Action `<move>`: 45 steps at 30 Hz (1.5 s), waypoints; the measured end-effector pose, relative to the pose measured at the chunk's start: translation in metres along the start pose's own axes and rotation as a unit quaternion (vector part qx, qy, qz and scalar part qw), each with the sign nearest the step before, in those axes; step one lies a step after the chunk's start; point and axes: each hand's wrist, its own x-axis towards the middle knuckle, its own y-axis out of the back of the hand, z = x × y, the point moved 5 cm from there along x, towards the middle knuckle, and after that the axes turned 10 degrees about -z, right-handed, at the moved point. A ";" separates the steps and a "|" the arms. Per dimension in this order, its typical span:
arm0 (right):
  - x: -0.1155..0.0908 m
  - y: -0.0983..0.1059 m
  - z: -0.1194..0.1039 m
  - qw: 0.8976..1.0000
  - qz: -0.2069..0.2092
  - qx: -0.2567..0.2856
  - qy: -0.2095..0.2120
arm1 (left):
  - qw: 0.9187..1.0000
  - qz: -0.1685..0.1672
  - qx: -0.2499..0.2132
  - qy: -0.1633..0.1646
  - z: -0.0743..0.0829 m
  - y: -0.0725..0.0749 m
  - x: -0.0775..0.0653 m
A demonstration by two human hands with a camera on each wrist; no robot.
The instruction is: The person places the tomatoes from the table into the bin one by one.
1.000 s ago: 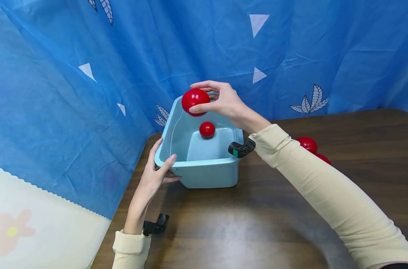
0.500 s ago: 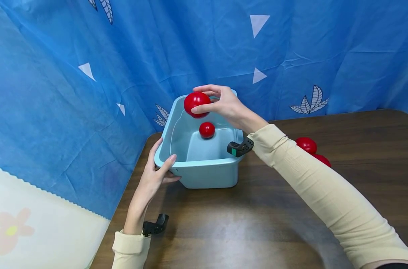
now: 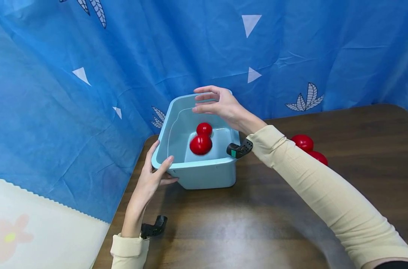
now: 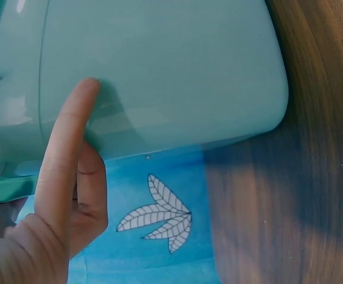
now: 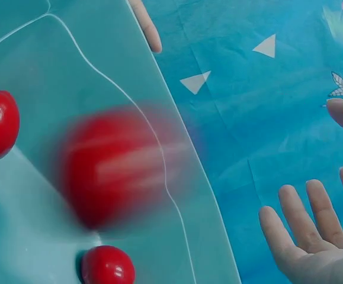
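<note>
The right hand (image 3: 221, 104) shows extended fingers, clear of the blurred red tomato-like object (image 3: 201, 145) below them inside the light-blue tub (image 3: 207, 176), whose rim the left hand (image 3: 151, 177) grips between thumb and fingers.

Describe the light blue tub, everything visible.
The tub is a light blue, open-topped box with rounded corners and a rim lip, apparently glossy plastic. A pale line runs along its inner walls. It sits mouth up on the brown table, before the blue curtain. The left hand grips its near left corner. Red tomatoes are inside. The right hand is above its far part, apparently not touching.
</note>
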 end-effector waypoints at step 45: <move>-0.210 0.171 0.089 0.965 0.103 -0.174 -0.167 | 1.000 -0.009 0.013 -0.009 0.004 -0.004 0.005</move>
